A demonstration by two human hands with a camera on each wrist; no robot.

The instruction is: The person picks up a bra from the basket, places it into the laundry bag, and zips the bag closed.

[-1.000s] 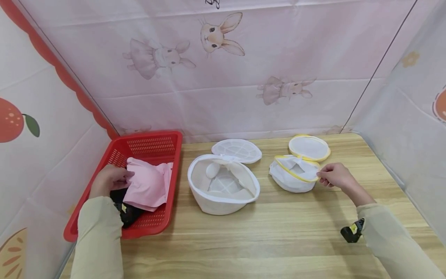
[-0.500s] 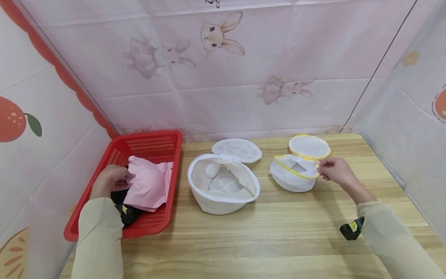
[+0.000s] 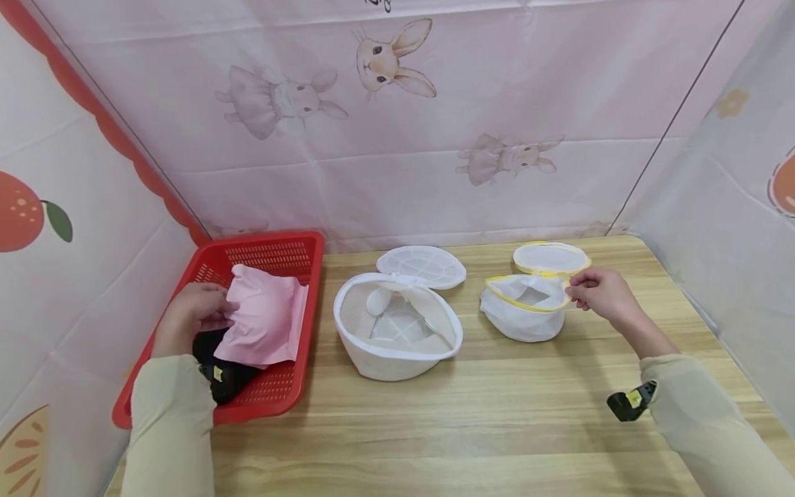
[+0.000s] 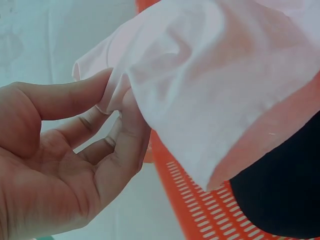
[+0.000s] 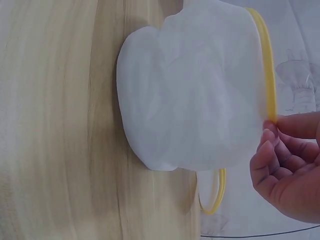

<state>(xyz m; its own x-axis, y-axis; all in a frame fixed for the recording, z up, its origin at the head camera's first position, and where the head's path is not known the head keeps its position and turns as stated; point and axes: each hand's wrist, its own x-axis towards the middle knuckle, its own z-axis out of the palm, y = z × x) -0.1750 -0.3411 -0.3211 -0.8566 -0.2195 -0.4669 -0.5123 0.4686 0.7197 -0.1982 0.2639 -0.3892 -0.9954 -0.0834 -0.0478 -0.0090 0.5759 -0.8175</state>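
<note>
Between thumb and fingers, my left hand (image 3: 194, 312) pinches the edge of a pink bra (image 3: 263, 317) in the red basket (image 3: 315, 297). The left wrist view shows the bra's thin fabric (image 4: 200, 85) bunched at the fingertips, its far part draping over a black cloth item (image 4: 282, 185). My right hand (image 3: 604, 293) pinches the yellow zipper rim of a small white mesh laundry bag (image 3: 522, 323), holding its mouth up. The bag's round lid (image 3: 553, 258) lies folded back behind it. From the side, the bag (image 5: 190, 90) sits on the wooden table.
A larger white mesh laundry bag (image 3: 391, 366) stands unzipped between basket and small bag, its oval lid (image 3: 422, 266) laid back. Printed fabric walls (image 3: 397, 179) enclose the table (image 3: 435, 435) at the back and sides.
My left hand has lifted the pink bra's near edge slightly upward. The right hand has raised the small laundry bag's rim a little, and its mouth now sits higher.
</note>
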